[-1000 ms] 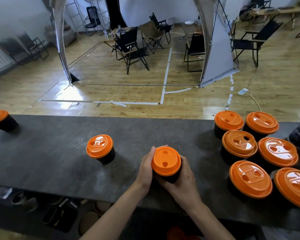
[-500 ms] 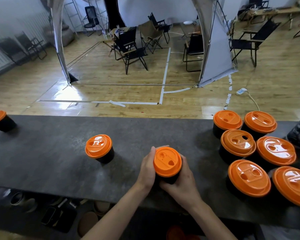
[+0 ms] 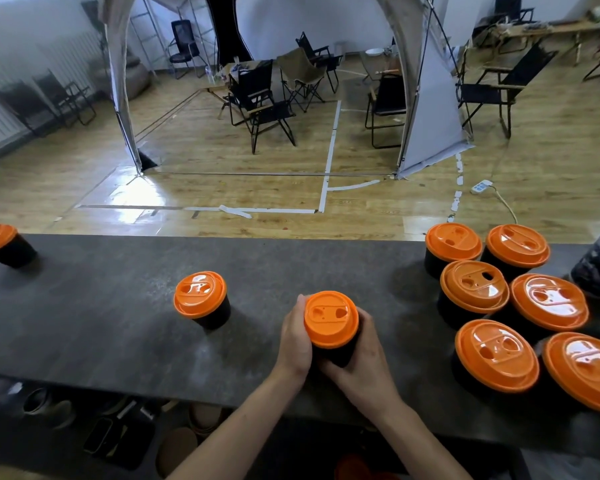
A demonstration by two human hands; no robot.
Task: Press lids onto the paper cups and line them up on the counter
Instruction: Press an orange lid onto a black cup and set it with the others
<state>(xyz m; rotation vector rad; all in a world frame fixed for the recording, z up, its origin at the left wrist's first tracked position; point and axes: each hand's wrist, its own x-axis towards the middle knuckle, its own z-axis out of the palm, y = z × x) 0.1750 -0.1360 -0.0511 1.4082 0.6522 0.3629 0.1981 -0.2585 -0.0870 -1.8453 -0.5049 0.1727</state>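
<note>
Grey counter (image 3: 84,327), both hands — left (image 3: 293,344), right (image 3: 364,368) — cupping lidded cup (image 3: 330,318)

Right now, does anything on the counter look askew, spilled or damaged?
Nothing is spilled or damaged. One oddity: the six lidded cups at the right end of the counter stand bunched in a cluster, not in a line. The far-left cup seems to lean, probably only wide-angle distortion.
</note>
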